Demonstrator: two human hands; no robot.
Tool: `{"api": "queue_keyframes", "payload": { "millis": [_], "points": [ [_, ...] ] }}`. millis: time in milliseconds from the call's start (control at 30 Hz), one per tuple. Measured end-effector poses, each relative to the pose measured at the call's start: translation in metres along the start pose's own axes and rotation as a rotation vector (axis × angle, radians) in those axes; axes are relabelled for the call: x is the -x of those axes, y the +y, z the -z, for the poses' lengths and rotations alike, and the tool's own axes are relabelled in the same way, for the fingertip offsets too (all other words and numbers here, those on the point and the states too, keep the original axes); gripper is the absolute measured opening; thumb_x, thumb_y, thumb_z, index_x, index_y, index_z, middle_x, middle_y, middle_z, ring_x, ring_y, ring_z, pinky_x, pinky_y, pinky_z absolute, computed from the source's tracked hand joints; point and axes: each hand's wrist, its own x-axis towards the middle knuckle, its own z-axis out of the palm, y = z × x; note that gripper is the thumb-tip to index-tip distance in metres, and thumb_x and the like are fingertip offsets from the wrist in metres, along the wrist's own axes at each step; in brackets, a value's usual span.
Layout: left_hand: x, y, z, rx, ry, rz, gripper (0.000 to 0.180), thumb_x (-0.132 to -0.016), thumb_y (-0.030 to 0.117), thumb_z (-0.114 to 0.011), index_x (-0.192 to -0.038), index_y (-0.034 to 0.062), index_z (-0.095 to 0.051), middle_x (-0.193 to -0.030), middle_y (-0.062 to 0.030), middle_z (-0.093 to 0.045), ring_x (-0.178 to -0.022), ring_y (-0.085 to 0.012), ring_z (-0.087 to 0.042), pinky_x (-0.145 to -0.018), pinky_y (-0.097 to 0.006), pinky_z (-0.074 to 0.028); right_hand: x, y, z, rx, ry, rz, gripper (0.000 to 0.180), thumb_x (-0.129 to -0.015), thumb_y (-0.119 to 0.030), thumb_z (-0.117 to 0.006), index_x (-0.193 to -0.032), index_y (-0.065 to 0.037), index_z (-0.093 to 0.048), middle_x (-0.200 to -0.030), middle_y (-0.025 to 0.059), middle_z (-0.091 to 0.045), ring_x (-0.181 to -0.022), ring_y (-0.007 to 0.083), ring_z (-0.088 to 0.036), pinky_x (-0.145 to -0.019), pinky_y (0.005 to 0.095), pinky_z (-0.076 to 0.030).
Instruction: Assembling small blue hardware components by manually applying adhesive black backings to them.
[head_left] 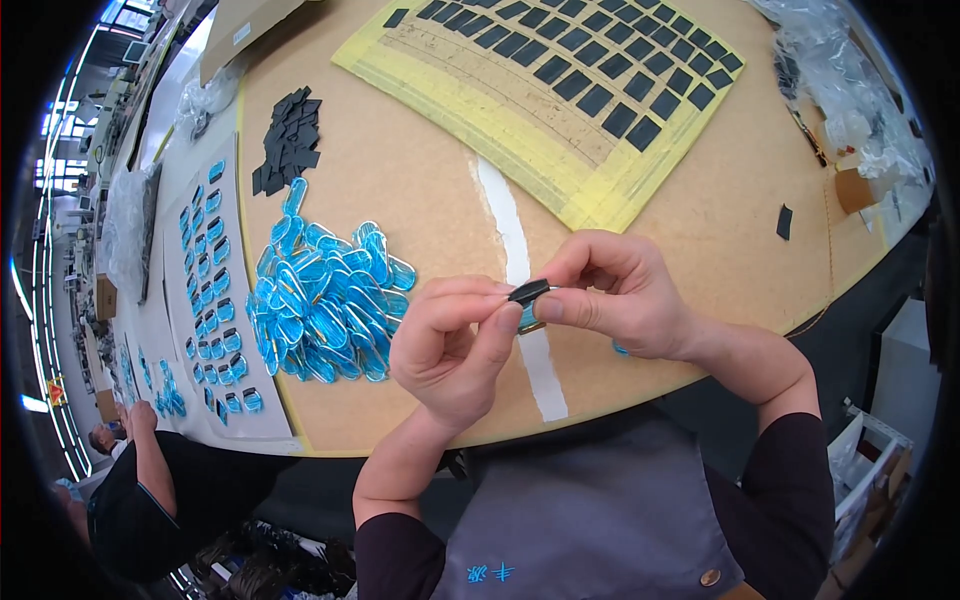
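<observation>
My left hand [452,345] and my right hand [610,293] meet over the front edge of a brown board table [420,180]. Between their fingertips they pinch a small black pad [529,291] pressed onto a small blue oval piece [529,317] that shows just below it. To the left of my hands lies a heap of several blue oval pieces [325,295]. Farther back on the left is a small pile of loose black pads [289,138]. A yellow sheet [520,130] carrying rows of black pads lies at the back.
A white tape strip [520,270] runs across the table under my hands. A grey board [225,300] at the left holds rows of blue pieces. Another person [140,480] sits at lower left. Clear plastic bags [850,90] lie at the right. One stray black pad [784,221] lies nearby.
</observation>
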Motion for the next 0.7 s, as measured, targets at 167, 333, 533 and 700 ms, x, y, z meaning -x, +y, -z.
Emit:
{"api": "queue_keyframes", "payload": {
  "millis": [167,333,533,700],
  "points": [
    [0.0011,-0.0017,-0.0018,0.002,0.003,0.022,0.018,-0.081,-0.011,-0.068,-0.094,-0.0007,-0.061,-0.097,-0.0133,-0.064,-0.086,-0.0157,-0.062,-0.072,-0.022,-0.049,0.0011,0.0022,0.0005,-0.132,0.012,-0.065,0.014,-0.088,-0.004,-0.068,-0.099,0.0,-0.061,-0.092,0.0023,-0.065,-0.084,0.0056,-0.062,-0.074,0.0192,-0.051],
    [0.0035,-0.0035,-0.0026,0.036,0.013,0.008,0.02,-0.081,-0.011,-0.068,-0.095,-0.0007,-0.059,-0.1,-0.014,-0.062,-0.087,-0.0155,-0.062,-0.075,-0.023,-0.05,0.0011,0.0021,-0.0017,-0.154,0.0,-0.064,0.013,-0.089,-0.003,-0.067,-0.101,0.0,-0.062,-0.093,0.0032,-0.066,-0.087,0.0069,-0.063,-0.076,0.0203,-0.051],
    [0.0039,-0.0025,-0.0054,0.084,0.023,0.066,0.02,-0.081,-0.012,-0.067,-0.095,-0.0008,-0.058,-0.101,-0.0139,-0.061,-0.088,-0.0144,-0.062,-0.076,-0.022,-0.05,0.0014,0.0029,0.0006,-0.164,-0.008,-0.085,0.011,-0.091,-0.001,-0.062,-0.101,0.0,-0.06,-0.098,0.0083,-0.067,-0.092,0.0118,-0.064,-0.083,0.0264,-0.053],
    [0.0051,-0.0043,-0.0071,0.081,0.036,0.057,0.02,-0.081,-0.012,-0.066,-0.094,-0.0004,-0.058,-0.101,-0.0132,-0.06,-0.088,-0.0141,-0.061,-0.077,-0.023,-0.05,0.002,0.0053,-0.0033,-0.199,0.006,-0.063,0.01,-0.091,-0.001,-0.062,-0.101,0.0,-0.06,-0.099,0.008,-0.067,-0.092,0.0116,-0.064,-0.083,0.0262,-0.053]
  ]
}}
